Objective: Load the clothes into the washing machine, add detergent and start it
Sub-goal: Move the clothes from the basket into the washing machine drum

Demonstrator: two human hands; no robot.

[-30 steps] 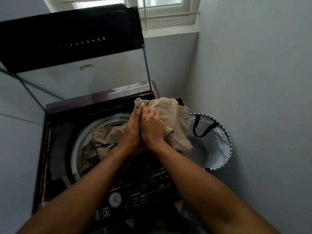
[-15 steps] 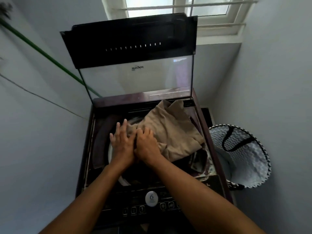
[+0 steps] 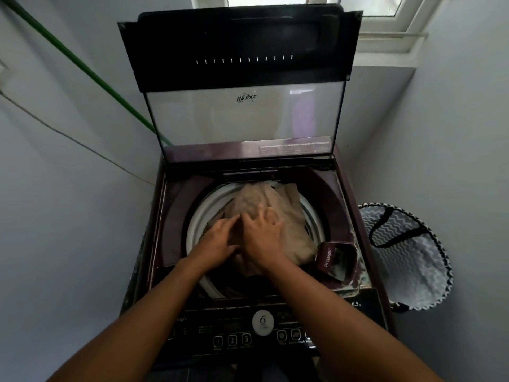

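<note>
A green pipe (image 3: 82, 64) is slanting down the left wall toward the washing machine (image 3: 176, 221), whose glass lid (image 3: 242, 117) is standing propped upright at the back. Over the drum opening (image 3: 192, 230) the left hand (image 3: 217, 241) is lying with its fingers spread and fairly straight, pressing on the near-left edge of the beige garment (image 3: 264, 199) rather than gripping it. Touching it on the right, the right hand (image 3: 261, 232) is lying flat on the same cloth, fingers reaching forward; so both hands are working side by side, pressing, with neither one clamped on anything. The garment is heaping across the middle and right of the opening, part of it lying over the white rim and not yet down inside. This looks like the loading step in hand: the cloth is being pushed into the tub. The next move is probably calling for a firmer downward tuck, so that no fold is lying over the rim. Just right of the cloth, the detergent drawer (image 3: 334, 260) is sitting open at the front-right corner, ready for the following step. The control panel (image 3: 248, 334) is facing the person at the near edge. Farther right, a zigzag-patterned laundry basket (image 3: 407, 260) is standing beside the machine; whether any clothes are in it cannot be told.
</note>
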